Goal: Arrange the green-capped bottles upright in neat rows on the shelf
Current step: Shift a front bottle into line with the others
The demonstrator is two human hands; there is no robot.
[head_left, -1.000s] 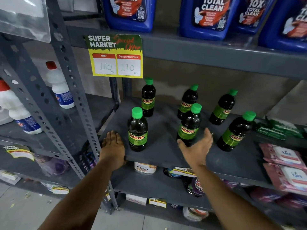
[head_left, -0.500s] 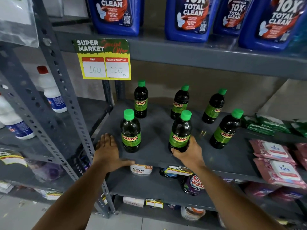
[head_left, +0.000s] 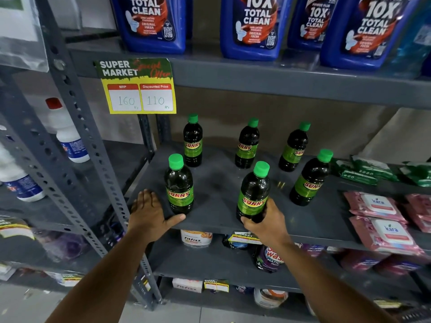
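Note:
Several dark green-capped bottles stand upright on the grey shelf (head_left: 217,183), in a back row and a front row. My right hand (head_left: 265,221) grips the base of the front middle bottle (head_left: 253,194). The front left bottle (head_left: 179,185) stands just right of my left hand (head_left: 150,212), which lies flat and open on the shelf's front edge, its thumb under that bottle's base. The front right bottle (head_left: 310,179) leans in the wide-angle view. Behind stand the back left bottle (head_left: 192,142), back middle bottle (head_left: 247,144) and back right bottle (head_left: 294,148).
Pink wipe packs (head_left: 382,220) and green packs (head_left: 363,170) fill the shelf's right side. Blue cleaner jugs (head_left: 250,26) sit on the shelf above, with a price tag (head_left: 137,86) hanging below. A perforated steel upright (head_left: 88,159) stands left, white bottles (head_left: 67,134) beyond it.
My right hand went from open beside the front middle bottle to closed around its base. My left hand stayed flat on the shelf edge, thumb spreading toward the front left bottle.

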